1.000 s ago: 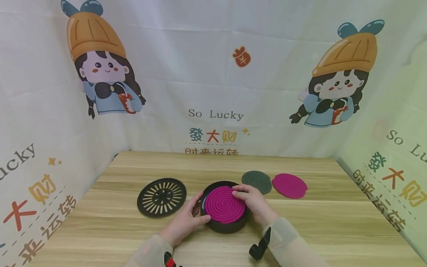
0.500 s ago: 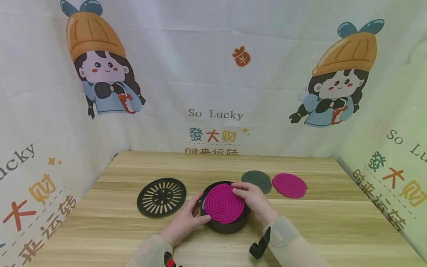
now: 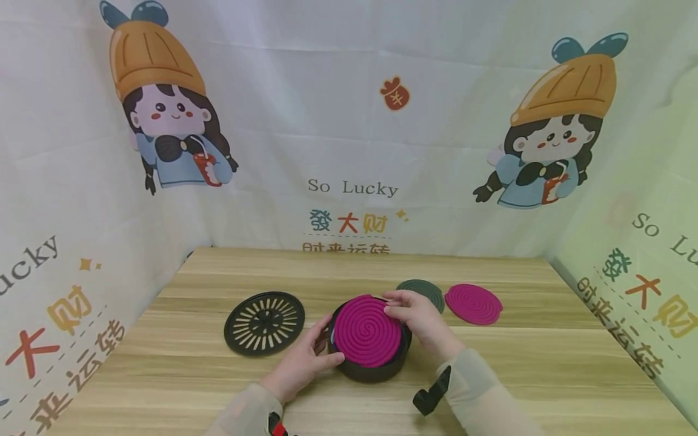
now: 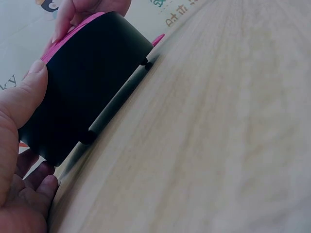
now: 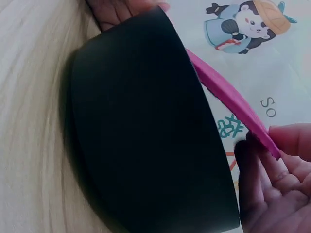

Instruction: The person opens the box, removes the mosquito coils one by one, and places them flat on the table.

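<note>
A round black container stands on the table in the head view. My left hand holds its left side, thumb at the rim and fingers low on the wall in the left wrist view. Over its opening lies a pink mosquito coil. My right hand pinches the coil's far right edge between thumb and fingers. In the right wrist view that edge of the pink coil is tilted up above the rim. What lies beneath the coil is mostly hidden.
A black slotted lid lies to the left on the wooden table. Behind the right hand are a dark green coil, partly covered by that hand, and another pink coil. A printed cloth hangs around the table.
My right hand has shifted slightly right and up, lifting the far edge of the pink coil higher above the container. The left hand stays in place.
</note>
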Action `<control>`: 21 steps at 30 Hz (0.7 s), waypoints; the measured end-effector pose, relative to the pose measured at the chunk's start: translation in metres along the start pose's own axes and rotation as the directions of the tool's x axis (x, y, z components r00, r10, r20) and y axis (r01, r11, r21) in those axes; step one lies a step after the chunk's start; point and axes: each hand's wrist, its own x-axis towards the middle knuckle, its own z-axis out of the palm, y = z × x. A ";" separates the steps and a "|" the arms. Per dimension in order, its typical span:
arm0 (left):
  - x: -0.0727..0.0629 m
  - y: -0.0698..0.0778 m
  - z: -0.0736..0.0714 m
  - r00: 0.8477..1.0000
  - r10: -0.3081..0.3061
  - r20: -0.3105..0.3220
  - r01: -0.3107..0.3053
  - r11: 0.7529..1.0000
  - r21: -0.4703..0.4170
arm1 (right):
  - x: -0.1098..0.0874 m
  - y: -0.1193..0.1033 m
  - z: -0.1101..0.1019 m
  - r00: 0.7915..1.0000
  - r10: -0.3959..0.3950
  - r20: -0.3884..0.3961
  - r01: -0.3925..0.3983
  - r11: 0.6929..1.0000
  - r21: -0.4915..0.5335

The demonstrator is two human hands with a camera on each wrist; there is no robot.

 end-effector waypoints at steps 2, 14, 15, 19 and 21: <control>0.000 0.000 0.000 1.000 0.003 0.000 -0.003 1.000 -0.001 | -0.001 -0.001 -0.002 1.000 0.003 0.025 -0.003 1.000 0.009; 0.002 -0.003 -0.001 1.000 -0.002 0.006 0.002 1.000 -0.011 | -0.001 0.003 -0.008 0.994 0.026 0.108 -0.025 1.000 -0.005; 0.002 -0.003 -0.001 1.000 0.000 0.007 0.000 1.000 -0.012 | -0.001 0.003 -0.009 0.993 0.028 0.117 -0.028 1.000 -0.001; 0.002 -0.003 -0.001 1.000 0.005 -0.001 -0.005 1.000 -0.011 | -0.002 0.003 -0.011 0.981 0.043 0.191 -0.053 0.998 0.045; 0.002 -0.002 -0.001 1.000 0.003 -0.005 -0.003 1.000 -0.013 | -0.004 0.002 -0.011 0.973 0.060 0.221 -0.077 0.995 0.068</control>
